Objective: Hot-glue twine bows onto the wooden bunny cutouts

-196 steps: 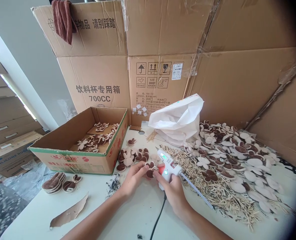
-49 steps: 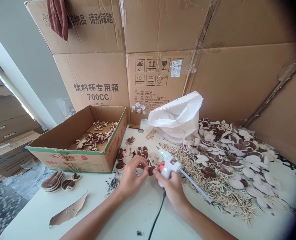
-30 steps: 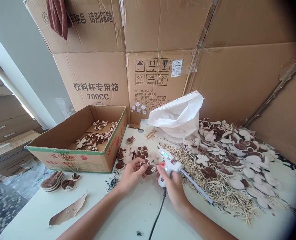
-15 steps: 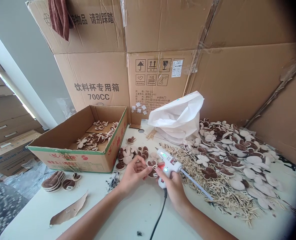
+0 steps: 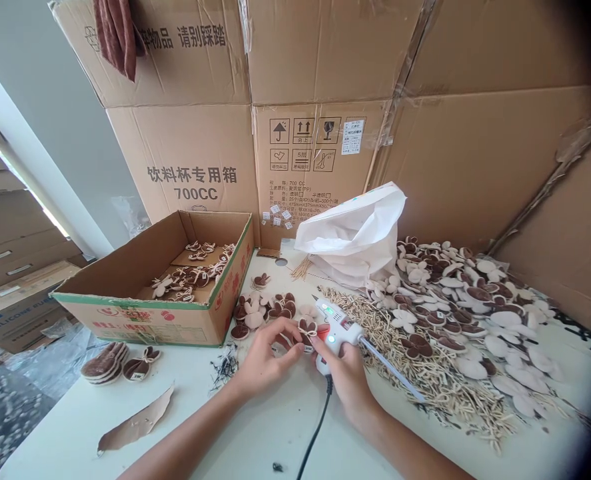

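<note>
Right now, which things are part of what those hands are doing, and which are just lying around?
In use:
left hand
twine-tied brown piece
right hand
hot glue gun

Lying around:
dried leaf
white plastic bag
brown towel

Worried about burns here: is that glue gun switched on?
It looks on: green lights glow on the hot glue gun, which the right hand grips.

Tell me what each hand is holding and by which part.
The left hand pinches a brown two-lobed cutout tied with cord at its edge; the right hand grips a hot glue gun by its handle.
</note>
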`<move>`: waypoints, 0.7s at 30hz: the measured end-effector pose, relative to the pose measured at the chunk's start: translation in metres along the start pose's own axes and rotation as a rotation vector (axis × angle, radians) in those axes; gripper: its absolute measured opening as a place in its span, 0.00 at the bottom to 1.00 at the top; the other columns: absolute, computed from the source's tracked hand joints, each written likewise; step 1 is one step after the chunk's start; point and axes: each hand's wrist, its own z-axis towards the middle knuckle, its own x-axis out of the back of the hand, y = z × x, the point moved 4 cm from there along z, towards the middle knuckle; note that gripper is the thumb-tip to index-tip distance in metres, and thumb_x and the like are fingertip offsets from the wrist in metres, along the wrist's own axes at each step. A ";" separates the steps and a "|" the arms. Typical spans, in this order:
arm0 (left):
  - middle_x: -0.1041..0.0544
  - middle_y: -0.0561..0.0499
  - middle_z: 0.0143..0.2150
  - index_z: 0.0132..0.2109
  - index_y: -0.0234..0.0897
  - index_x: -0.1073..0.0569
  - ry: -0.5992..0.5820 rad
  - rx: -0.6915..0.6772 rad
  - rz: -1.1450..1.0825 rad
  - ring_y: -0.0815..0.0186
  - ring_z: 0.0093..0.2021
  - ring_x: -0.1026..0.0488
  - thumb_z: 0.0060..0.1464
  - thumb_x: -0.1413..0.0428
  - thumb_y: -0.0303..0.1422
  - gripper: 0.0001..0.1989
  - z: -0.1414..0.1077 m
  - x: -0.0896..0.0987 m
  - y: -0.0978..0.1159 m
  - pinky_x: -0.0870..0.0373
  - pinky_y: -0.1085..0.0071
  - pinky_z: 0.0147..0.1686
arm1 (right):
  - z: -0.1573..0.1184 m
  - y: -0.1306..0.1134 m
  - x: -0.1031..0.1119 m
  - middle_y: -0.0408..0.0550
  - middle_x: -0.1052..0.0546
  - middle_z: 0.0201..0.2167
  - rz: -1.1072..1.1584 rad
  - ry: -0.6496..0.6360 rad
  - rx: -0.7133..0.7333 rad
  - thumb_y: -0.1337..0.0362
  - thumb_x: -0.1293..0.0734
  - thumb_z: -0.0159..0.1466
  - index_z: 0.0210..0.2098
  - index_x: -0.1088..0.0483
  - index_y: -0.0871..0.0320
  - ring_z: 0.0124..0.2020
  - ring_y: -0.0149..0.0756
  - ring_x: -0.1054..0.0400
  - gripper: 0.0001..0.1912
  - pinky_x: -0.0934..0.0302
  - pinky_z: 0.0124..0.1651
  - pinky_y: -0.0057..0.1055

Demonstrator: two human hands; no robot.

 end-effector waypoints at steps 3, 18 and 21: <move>0.22 0.46 0.47 0.42 0.39 0.23 -0.033 -0.025 0.029 0.59 0.46 0.25 0.58 0.40 0.33 0.06 0.001 -0.002 0.003 0.27 0.65 0.46 | 0.000 0.000 0.000 0.47 0.21 0.30 -0.001 0.007 -0.015 0.50 0.21 0.51 0.44 0.23 0.57 0.31 0.40 0.28 0.25 0.35 0.32 0.33; 0.25 0.47 0.42 0.36 0.37 0.23 -0.074 -0.053 0.036 0.62 0.43 0.26 0.57 0.37 0.31 0.03 0.003 -0.005 -0.012 0.28 0.68 0.43 | 0.001 0.001 -0.002 0.46 0.22 0.29 0.008 -0.015 -0.017 0.51 0.21 0.52 0.43 0.23 0.58 0.28 0.36 0.32 0.25 0.38 0.30 0.31; 0.26 0.47 0.43 0.36 0.37 0.24 -0.083 -0.040 0.016 0.62 0.43 0.26 0.59 0.38 0.32 0.04 0.003 -0.006 -0.013 0.29 0.68 0.42 | 0.001 0.001 -0.001 0.47 0.21 0.31 0.014 -0.021 -0.015 0.51 0.20 0.52 0.44 0.23 0.58 0.29 0.37 0.31 0.25 0.37 0.31 0.31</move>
